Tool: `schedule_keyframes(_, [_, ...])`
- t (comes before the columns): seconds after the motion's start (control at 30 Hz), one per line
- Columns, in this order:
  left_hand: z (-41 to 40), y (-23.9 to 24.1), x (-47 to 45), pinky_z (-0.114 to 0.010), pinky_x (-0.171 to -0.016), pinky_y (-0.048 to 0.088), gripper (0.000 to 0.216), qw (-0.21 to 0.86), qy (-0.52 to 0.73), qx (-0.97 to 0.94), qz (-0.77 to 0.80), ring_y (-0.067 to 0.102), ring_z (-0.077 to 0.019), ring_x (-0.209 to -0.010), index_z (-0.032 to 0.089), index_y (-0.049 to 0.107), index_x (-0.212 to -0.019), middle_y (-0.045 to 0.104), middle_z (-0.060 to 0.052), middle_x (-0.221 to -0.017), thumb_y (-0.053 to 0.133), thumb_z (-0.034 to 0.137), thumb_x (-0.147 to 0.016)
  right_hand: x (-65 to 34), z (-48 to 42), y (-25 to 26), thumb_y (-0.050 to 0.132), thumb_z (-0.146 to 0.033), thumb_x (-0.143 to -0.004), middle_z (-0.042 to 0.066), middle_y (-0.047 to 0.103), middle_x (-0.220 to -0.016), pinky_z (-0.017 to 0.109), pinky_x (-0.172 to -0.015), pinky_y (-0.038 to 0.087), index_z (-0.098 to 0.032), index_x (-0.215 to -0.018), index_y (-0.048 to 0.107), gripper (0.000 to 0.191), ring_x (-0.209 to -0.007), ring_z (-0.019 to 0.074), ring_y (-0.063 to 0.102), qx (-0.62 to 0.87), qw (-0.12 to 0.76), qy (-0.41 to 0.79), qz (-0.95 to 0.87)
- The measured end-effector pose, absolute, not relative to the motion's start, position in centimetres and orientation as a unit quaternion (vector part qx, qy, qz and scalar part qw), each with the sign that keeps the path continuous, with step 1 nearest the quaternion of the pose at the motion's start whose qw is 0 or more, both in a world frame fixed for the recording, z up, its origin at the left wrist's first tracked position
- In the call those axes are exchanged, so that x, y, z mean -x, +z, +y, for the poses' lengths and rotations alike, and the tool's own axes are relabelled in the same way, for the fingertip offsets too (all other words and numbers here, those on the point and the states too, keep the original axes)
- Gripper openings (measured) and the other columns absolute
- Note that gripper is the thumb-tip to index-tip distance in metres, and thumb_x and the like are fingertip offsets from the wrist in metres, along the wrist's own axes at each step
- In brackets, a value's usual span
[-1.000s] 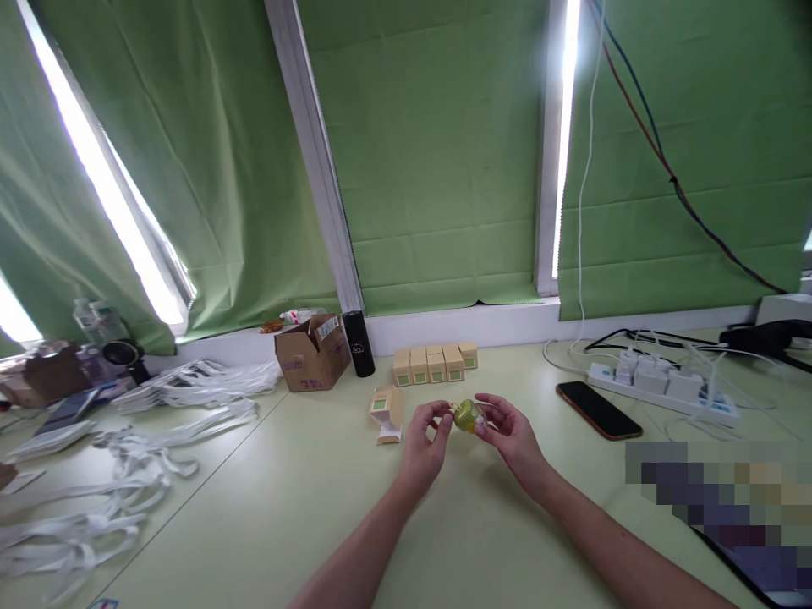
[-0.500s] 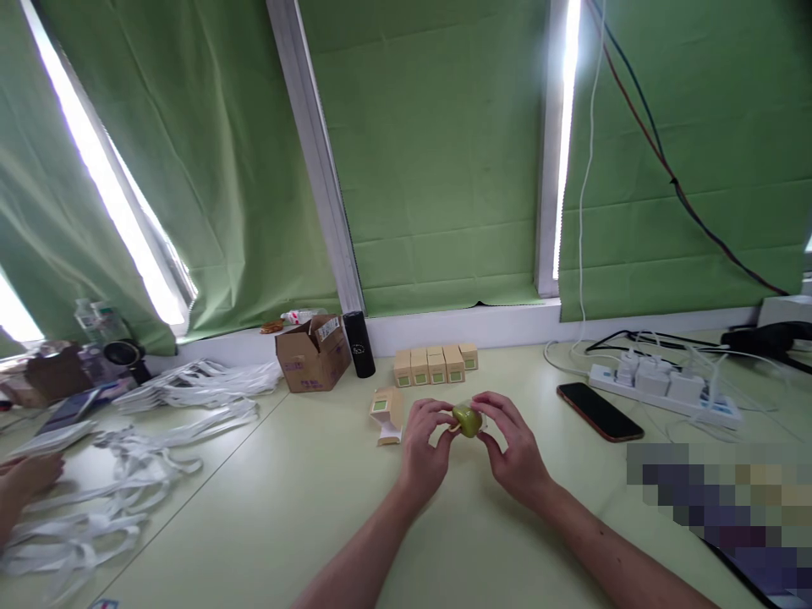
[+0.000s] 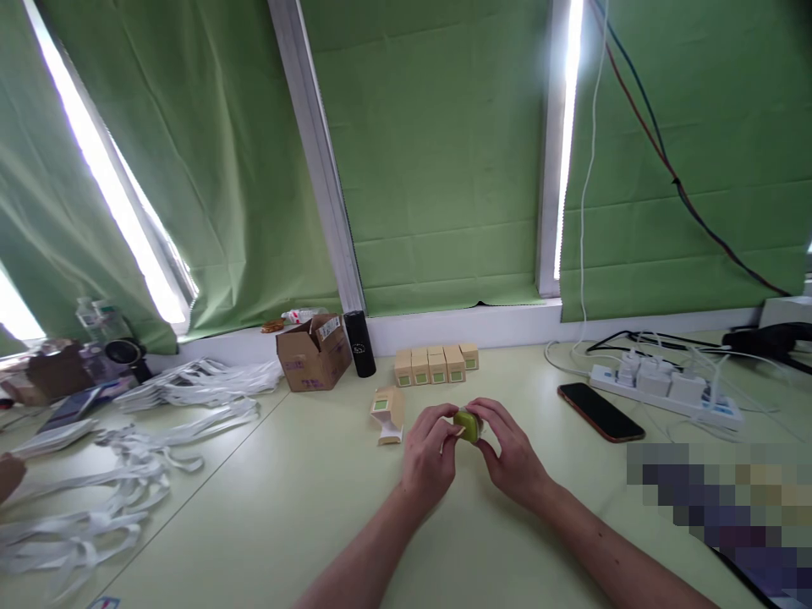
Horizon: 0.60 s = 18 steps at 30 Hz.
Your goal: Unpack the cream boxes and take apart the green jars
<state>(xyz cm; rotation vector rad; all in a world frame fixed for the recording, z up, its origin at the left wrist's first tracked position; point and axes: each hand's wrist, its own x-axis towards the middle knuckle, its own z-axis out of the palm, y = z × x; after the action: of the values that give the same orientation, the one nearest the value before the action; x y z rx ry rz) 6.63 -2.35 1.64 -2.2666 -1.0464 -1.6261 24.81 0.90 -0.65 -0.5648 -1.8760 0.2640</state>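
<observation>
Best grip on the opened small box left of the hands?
I'd pinch the far end of the opened small box across its left and right walls, coming from above. Its open end faces the person with the flap folded out, so the near edge would likely give. The left hand crowds the right, and the row of small boxes stands behind.

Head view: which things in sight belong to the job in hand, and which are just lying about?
In hand or likely part of it:
- green object, between left hand and right hand
- open small box
- row of similar small boxes

Apparently just lying about:
- phone
- power strip
- black cylinder
- larger carton
- white straps
</observation>
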Motion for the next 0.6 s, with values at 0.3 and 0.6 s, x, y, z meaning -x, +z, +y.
schedule_keyframes(0.3, [-2.0, 1.2, -6.5, -0.039, -0.088, 0.058, 0.020, 0.069, -0.563, 0.744, -0.353, 0.071, -0.0228, -0.107, 0.023, 0.059, -0.096, 0.075, -0.011, -0.116, 0.048, 0.006, -0.097, -25.1, 1.7, -0.7, 0.053, -0.014, -0.095, 0.013, 0.062, -0.136, 0.053, -0.108, 0.055, -0.027, -0.139, 0.054, 0.045, -0.129, 0.0309, 0.060, 0.275, 0.540, 0.113, -0.787])
schedule_keyframes(0.6, [-0.6, 0.8, -6.2, -0.035, -0.074, 0.064, 0.023, -0.189, -0.683, 0.566, -0.421, 0.074, -0.0253, -0.102, 0.020, 0.059, -0.087, 0.075, -0.014, -0.115, 0.064, 0.041, -0.097, -26.4, 3.5, -0.3, 0.067, -0.032, -0.088, 0.011, 0.068, -0.130, 0.051, -0.093, 0.058, -0.026, -0.127, 0.064, 0.039, -0.110, 0.0297, 0.065, 0.374, 0.591, 0.210, -0.684])
